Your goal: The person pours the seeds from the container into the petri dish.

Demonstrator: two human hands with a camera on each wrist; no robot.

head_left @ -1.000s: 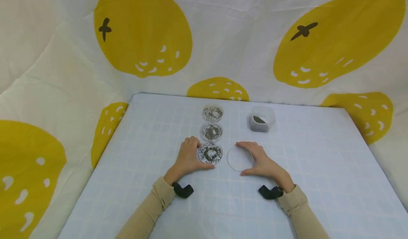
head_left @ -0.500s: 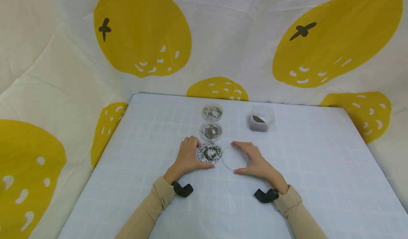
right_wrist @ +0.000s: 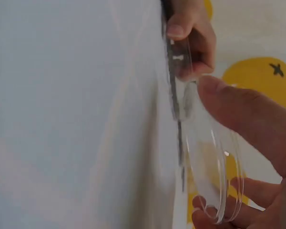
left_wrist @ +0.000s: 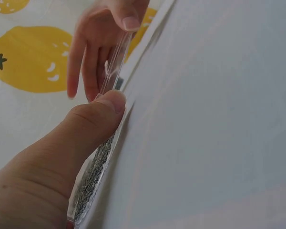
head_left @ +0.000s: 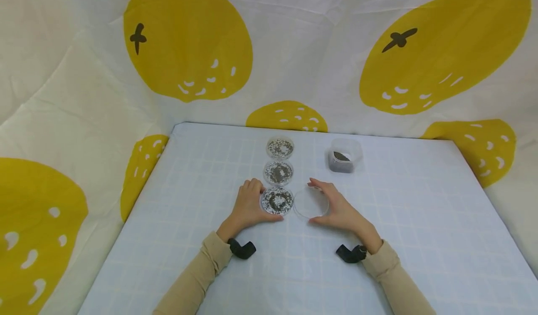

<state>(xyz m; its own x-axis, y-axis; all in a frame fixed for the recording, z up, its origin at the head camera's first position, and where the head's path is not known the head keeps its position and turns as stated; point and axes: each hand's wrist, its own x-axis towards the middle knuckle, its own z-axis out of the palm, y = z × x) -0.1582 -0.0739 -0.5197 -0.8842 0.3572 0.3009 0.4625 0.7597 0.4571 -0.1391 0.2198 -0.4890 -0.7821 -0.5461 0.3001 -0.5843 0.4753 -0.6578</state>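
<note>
Three round petri dishes stand in a column on the table, each scattered with dark granules over white. My left hand point(head_left: 249, 206) holds the nearest petri dish point(head_left: 277, 200) from its left side, thumb at the near rim and fingers at the far rim. To the right of that dish, my right hand point(head_left: 339, 207) grips a clear petri dish lid point(head_left: 311, 203) by its edge between thumb and fingers. In the right wrist view the lid point(right_wrist: 212, 171) is raised off the table and tilted, its inside bare. The left wrist view shows granules through the held dish's side wall point(left_wrist: 96, 174).
Behind the held dish are the middle petri dish point(head_left: 278, 172) and the far petri dish point(head_left: 279, 147). A small clear square tub point(head_left: 341, 164) partly filled with dark granules stands at the back right. Fruit-patterned cloth point(head_left: 302, 49) hangs beyond the table's back edge.
My right hand has moved left with the clear lid, bringing it next to the nearest dish, then slightly farther from me. My left hand and the dishes have stayed in place.
</note>
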